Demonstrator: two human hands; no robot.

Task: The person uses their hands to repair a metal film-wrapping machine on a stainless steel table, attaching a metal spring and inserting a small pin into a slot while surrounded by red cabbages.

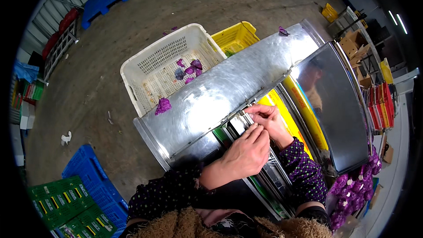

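Observation:
Both of my hands meet over the open slot of a metal machine, beside its brushed steel worktop (220, 86). My left hand (243, 153) is closed, its fingers bent over a narrow metal bar (239, 124) inside the slot. Just beyond it, my right hand (273, 124) is closed with thumb and fingertips pinched together near the bar's far end. What the fingertips hold, if anything, is too small or hidden to name. To the right of the hands lie yellow printed rolls (304, 108) and a raised dark glossy panel (335, 105).
Beyond the worktop stand a white plastic crate (130, 72) with purple leaf scraps and a yellow crate (235, 37). One purple leaf (163, 105) rests on the worktop's edge. Green crates (61, 198) and blue pallets (94, 172) are at lower left. Purple produce in net bags (352, 194) is at lower right.

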